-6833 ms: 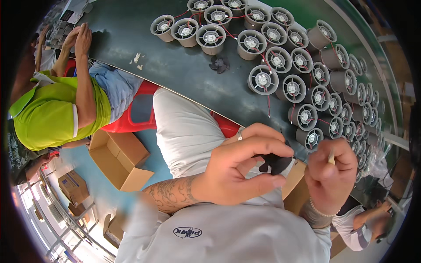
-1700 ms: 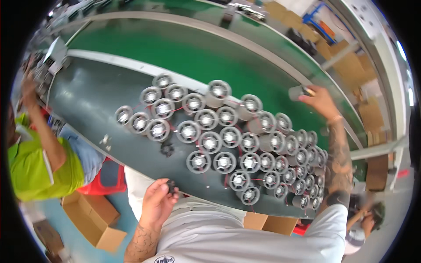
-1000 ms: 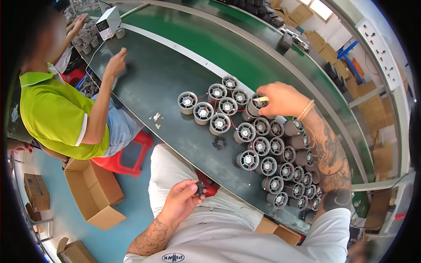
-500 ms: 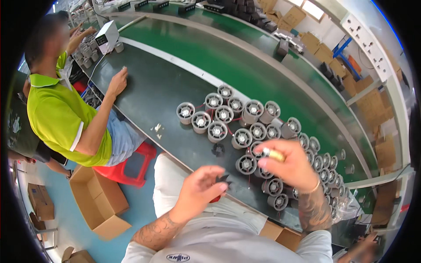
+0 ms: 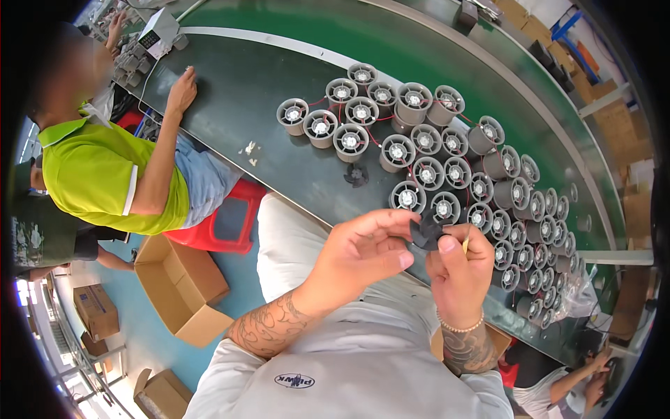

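Right hand [image 5: 457, 272] seems to be pinching a black fan blade [image 5: 426, 234] up by the table's near edge, with a yellow bit [image 5: 465, 243] poking out too; left hand [image 5: 363, 251] is spread, fingertips right at the blade. Progress, from the head cam: loads of grey cups [image 5: 351, 142] on the table [image 5: 237, 105] have hubs and red wires, but this blade's loose, same as the spare blade [image 5: 356, 175] lying nearby. Can't tell what's inside the cups. Half a second ago the hands were apart, blade at the left.
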The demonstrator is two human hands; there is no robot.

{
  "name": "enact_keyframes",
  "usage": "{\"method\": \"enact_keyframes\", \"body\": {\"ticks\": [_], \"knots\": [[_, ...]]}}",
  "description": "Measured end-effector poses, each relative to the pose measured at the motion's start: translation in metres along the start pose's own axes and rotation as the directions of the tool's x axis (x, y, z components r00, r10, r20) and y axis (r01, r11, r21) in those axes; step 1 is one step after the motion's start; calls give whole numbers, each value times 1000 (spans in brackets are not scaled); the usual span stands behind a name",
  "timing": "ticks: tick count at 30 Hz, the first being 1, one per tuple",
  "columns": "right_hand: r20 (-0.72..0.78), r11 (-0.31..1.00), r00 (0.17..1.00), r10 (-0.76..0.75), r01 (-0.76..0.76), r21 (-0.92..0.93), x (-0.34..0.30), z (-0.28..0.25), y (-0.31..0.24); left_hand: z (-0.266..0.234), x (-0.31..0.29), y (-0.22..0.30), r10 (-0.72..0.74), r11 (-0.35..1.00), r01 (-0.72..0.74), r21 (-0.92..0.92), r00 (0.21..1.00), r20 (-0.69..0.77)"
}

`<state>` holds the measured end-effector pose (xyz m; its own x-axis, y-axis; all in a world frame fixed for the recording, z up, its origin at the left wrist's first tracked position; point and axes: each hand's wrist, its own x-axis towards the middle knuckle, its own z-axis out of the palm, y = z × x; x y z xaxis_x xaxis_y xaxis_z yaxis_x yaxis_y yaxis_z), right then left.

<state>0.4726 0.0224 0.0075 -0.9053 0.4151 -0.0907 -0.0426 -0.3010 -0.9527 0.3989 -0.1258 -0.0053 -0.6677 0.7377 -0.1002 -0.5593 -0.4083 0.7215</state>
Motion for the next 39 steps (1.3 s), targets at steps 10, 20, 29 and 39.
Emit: {"method": "enact_keyframes", "body": {"ticks": [10,20,29,39], "knots": [[21,987,994,-105,106,-122,-17,-5,6,5,-10,-16,12,998,-9,-57,998,62],[23,579,928,-371,251,-776,-43,-43,14,-9,-23,-37,-73,997,78,28,988,-135],[-198,288,961,-191,-138,-948,-68,-102,20,5,6,-56,-240,967,215,-135,946,-216],[-413,819,909,-61,-191,-541,-75,-112,15,19,7,-51,-233,970,217,-107,959,-164]]}}
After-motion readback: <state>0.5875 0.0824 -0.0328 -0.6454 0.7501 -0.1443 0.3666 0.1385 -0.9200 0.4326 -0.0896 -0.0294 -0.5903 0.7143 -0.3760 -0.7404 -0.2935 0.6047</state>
